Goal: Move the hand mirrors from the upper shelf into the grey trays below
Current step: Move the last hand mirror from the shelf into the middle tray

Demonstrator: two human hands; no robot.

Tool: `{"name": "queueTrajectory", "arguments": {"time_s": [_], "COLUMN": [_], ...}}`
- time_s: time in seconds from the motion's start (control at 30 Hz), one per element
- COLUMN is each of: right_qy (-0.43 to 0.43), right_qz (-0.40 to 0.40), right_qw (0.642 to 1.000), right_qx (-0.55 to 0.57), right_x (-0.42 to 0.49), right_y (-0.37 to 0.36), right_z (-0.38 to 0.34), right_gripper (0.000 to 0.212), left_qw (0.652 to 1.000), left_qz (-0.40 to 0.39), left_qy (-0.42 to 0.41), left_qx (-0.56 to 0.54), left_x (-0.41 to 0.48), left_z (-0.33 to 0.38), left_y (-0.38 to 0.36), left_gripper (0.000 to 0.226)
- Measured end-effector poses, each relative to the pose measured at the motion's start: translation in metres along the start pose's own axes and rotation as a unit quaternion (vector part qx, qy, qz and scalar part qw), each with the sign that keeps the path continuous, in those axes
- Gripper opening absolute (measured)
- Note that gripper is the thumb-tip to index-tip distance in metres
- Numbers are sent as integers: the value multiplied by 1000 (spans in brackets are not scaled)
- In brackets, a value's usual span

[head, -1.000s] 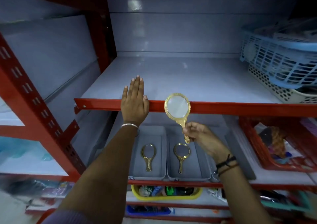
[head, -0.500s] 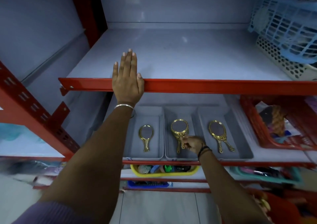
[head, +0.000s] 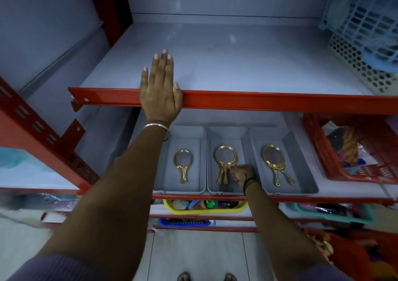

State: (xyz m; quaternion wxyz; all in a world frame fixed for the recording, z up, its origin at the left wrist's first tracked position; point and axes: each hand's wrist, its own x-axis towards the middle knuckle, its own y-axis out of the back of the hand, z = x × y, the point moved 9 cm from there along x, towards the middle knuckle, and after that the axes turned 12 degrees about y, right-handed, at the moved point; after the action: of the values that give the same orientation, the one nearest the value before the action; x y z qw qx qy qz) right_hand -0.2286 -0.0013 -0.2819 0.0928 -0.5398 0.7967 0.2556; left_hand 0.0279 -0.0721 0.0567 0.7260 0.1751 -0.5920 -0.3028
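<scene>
Three grey trays stand side by side on the lower shelf. One gold hand mirror [head: 183,159] lies in the left tray [head: 193,131]. In the middle tray [head: 228,132] a gold mirror [head: 225,154] rests on top of another; two handles show. My right hand [head: 242,174] is down in that tray, fingertips pinched at the top mirror's neck. The right tray [head: 301,173] holds two stacked mirrors [head: 273,157]. My left hand [head: 159,93] lies flat, fingers together, on the red front edge of the upper shelf [head: 237,61], whose visible grey surface bears no mirrors.
Blue [head: 366,22] and white [head: 361,69] lattice baskets sit at the upper shelf's right end. A red basket [head: 318,151] of goods stands right of the trays. Below are a yellow tray [head: 204,211] and a teal basket [head: 336,217]. A red upright [head: 43,134] slants at left.
My right hand brought a gold mirror down from in front of the upper shelf's edge into the middle tray and laid it on the mirror there. My left hand stayed on the shelf edge.
</scene>
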Motion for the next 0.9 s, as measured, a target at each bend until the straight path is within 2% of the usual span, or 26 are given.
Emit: {"name": "queueTrajectory", "arguments": {"time_s": [0.13, 0.23, 0.4, 0.5, 0.57, 0.63, 0.7, 0.77, 0.83, 0.9], "right_qy": [86, 137, 201, 211, 206, 195, 183, 172, 159, 142], "right_qz": [21, 29, -59, -91, -99, -103, -104, -109, -91, -76], "right_qw": [995, 988, 974, 969, 972, 975, 977, 975, 971, 968], "right_qx": [40, 68, 89, 90, 55, 12, -35, -94, -152, -193], "right_x": [-14, -35, -73, -81, -81, -78, -73, -70, -64, -60], "right_y": [-1, -11, -51, -77, -92, -104, -115, -121, -122, -125], "right_z": [-34, -69, -115, -122, -119, -111, -102, -95, -89, -85], "right_gripper": [33, 27, 13, 29, 31, 19, 19, 22, 35, 34], "left_qw": [998, 990, 971, 957, 946, 934, 918, 890, 855, 823], "left_qz": [-19, -53, -133, -198, -245, -281, -313, -356, -403, -449], "left_qy": [23, -5, -55, -41, -5, 42, 104, 194, 280, 327], "left_qx": [-50, -133, -193, -209, -212, -218, -219, -207, -169, -121], "left_x": [-6, -33, -100, -129, -143, -155, -167, -180, -197, -215], "left_z": [1, 3, 7, -1, -13, -30, -49, -71, -91, -106], "left_y": [9, 11, -3, -19, -34, -50, -70, -94, -118, -137], "left_gripper": [61, 61, 59, 49, 45, 41, 31, 26, 26, 28]}}
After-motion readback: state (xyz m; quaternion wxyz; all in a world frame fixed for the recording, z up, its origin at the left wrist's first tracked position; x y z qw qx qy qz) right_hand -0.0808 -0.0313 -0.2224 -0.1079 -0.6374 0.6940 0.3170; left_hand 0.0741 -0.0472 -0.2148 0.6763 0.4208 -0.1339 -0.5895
